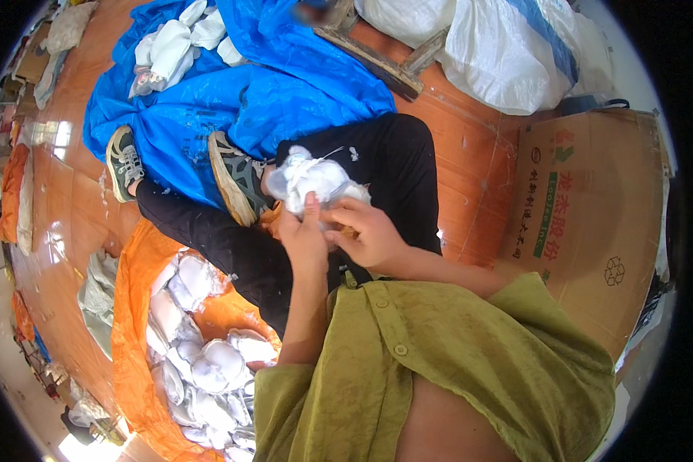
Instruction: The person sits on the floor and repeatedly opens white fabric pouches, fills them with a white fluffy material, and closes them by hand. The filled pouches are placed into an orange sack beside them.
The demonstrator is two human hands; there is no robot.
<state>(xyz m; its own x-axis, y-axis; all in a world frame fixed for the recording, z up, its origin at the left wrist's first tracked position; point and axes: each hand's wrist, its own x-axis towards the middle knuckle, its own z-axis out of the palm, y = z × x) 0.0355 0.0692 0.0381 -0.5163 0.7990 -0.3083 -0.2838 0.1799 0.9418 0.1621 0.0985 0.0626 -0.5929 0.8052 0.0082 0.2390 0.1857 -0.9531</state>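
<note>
A white, soft, puffy fabric piece (312, 177) sits between my hands above my crossed legs. A thin white thread or wisp sticks out from its top. My left hand (304, 227) grips its lower side, thumb pressed up against it. My right hand (366, 235) is closed at its lower right edge, fingers curled toward the left hand; whether a small tool is in those fingers is hidden. White fluff clings to my black trousers (404, 165) beside the piece.
To my left an orange sack (135, 308) lies open, filled with several white fabric pieces (219, 366). Ahead, a blue tarp-like sack (277, 104) carries more white pieces (173, 50). A wooden stool (377, 65), white sacks (500, 61) and a cardboard box (593, 200) stand to the right.
</note>
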